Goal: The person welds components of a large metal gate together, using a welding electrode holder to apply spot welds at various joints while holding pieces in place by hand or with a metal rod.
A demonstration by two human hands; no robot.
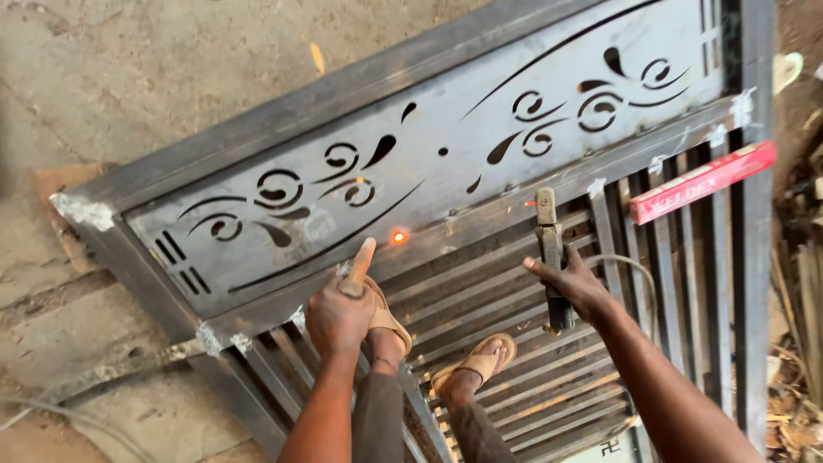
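Note:
A steel gate [446, 154] with a panel of cut-out swirls lies flat on the ground. My left hand [341, 310] grips a wooden-handled tool [361, 261] whose tip rests on the frame beside a glowing orange weld spot [399, 236]. My right hand [573, 283] holds a dark electrode holder [550, 257] upright over the slats, with a cable [630, 274] curving off it. My sandalled feet [474, 364] stand on the gate's horizontal bars.
A long red box [703, 182] lies across the vertical bars at the right. White weld marks [83, 211] dot the frame corners. Bare concrete floor [129, 69] surrounds the gate; scrap and debris [801, 283] pile along the right edge.

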